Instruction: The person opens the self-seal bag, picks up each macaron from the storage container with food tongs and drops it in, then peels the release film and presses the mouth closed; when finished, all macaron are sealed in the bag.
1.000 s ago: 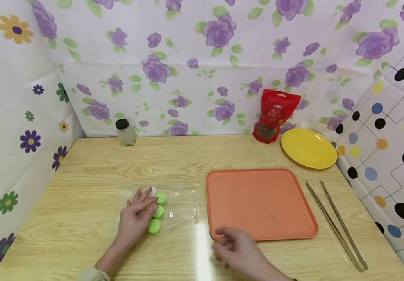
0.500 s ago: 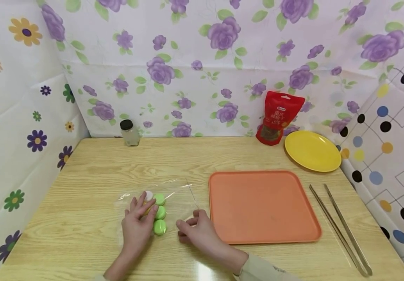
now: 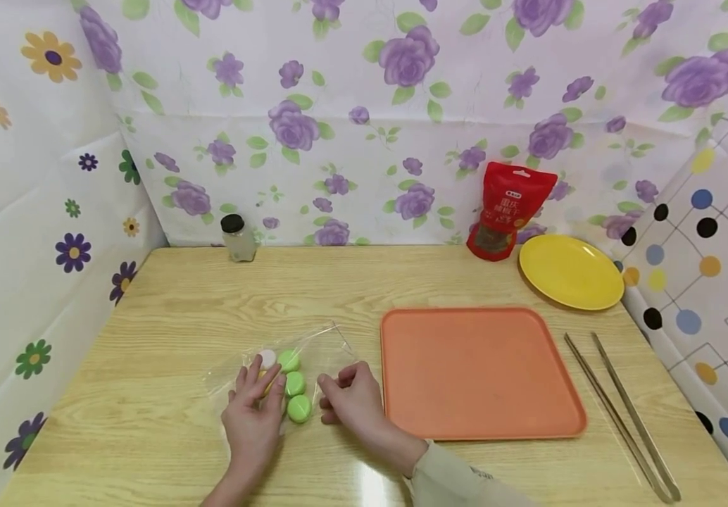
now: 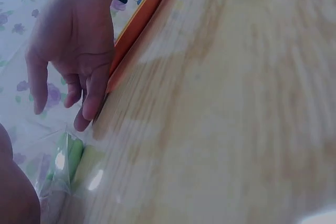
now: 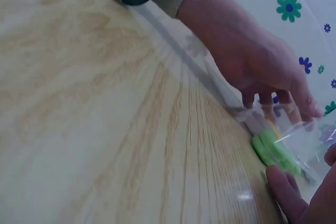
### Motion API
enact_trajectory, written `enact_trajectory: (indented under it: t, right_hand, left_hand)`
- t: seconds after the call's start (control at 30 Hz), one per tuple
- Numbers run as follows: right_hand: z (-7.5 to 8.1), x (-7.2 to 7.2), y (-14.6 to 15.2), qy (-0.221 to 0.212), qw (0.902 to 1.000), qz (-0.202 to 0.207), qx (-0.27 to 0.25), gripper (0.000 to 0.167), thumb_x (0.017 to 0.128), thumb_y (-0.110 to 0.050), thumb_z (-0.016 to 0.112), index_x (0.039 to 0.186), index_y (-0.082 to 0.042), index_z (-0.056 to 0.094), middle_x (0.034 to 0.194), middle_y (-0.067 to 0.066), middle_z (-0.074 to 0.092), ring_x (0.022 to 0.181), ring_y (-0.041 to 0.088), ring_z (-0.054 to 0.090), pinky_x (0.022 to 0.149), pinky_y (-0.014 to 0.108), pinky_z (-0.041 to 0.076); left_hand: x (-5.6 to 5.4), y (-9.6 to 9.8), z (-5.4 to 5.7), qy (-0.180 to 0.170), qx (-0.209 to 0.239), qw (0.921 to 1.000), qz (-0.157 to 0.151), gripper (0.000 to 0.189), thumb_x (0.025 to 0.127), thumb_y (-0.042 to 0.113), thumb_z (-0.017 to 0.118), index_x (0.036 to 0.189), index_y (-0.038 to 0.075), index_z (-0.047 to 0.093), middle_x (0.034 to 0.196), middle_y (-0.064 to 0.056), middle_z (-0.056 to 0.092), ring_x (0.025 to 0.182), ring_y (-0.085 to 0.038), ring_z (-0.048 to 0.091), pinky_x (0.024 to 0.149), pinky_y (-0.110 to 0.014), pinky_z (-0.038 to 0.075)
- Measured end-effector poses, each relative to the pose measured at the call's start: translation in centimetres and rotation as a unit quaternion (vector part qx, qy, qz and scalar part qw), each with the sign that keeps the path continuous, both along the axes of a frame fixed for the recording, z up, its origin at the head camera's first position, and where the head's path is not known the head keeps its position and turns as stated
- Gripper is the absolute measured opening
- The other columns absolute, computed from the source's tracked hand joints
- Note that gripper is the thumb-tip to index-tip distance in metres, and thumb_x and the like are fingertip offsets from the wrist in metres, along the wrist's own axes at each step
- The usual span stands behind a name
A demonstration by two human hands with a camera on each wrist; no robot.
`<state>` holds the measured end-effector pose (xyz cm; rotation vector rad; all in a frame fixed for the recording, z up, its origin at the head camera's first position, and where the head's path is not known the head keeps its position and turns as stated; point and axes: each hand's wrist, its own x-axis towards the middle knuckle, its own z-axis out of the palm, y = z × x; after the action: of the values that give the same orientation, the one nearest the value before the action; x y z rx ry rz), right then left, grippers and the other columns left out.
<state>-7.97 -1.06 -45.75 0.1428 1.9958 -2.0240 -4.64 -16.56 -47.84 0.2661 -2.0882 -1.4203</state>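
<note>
Several round macaron-like pieces, green ones [image 3: 299, 408] in a column beside a pale one [image 3: 267, 358] and a partly covered yellow one, lie in a clear plastic bag [image 3: 332, 345]. My left hand [image 3: 253, 419] rests on the bag with its fingers spread, hiding some of the pieces. At the bag's right part, my right hand [image 3: 354, 401] pinches the film between thumb and fingers; the exact contact is hard to see. In the right wrist view, the left hand [image 5: 262, 61] reaches down onto the bag, and film rises towards the right thumb [image 5: 286, 195].
An orange tray [image 3: 481, 373] lies just right of my right hand. Long metal tongs [image 3: 624, 415] lie beyond it. A yellow plate [image 3: 569, 271], a red pouch [image 3: 506, 211] and a black-capped jar [image 3: 239, 239] stand along the back. Patterned cloth walls surround the wooden table.
My right hand has moved left from the tray's front corner to the bag's right part. The film there has shifted and wrinkled. My left hand has stayed on the pieces.
</note>
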Motion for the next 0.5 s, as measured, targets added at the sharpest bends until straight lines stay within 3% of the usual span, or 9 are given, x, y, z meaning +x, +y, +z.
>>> enact_trajectory:
  t: [0.17, 0.5]
  right_hand:
    - [-0.2, -0.34, -0.2, 0.001, 0.9998, 0.001, 0.02, 0.038, 0.092, -0.021, 0.072, 0.106, 0.003, 0.046, 0.083, 0.014, 0.06, 0.047, 0.019, 0.063, 0.048, 0.036, 0.057]
    - [-0.79, -0.86, -0.34, 0.012, 0.9993, -0.014, 0.034, 0.023, 0.093, -0.016, 0.07, 0.094, -0.001, 0.053, 0.067, 0.011, 0.061, 0.039, 0.013, 0.057, 0.041, 0.034, 0.053]
  left_hand:
    - [0.02, -0.04, 0.05, -0.002, 0.0, 1.0, -0.004, 0.019, 0.087, 0.0, 0.076, 0.106, -0.004, 0.075, 0.133, -0.027, 0.056, 0.133, -0.059, 0.035, 0.106, -0.077, 0.006]
    - [0.02, -0.2, 0.15, -0.008, -0.002, 0.9998, -0.017, 0.021, 0.087, 0.0, 0.076, 0.108, -0.004, 0.074, 0.134, -0.028, 0.056, 0.133, -0.059, 0.034, 0.106, -0.077, 0.005]
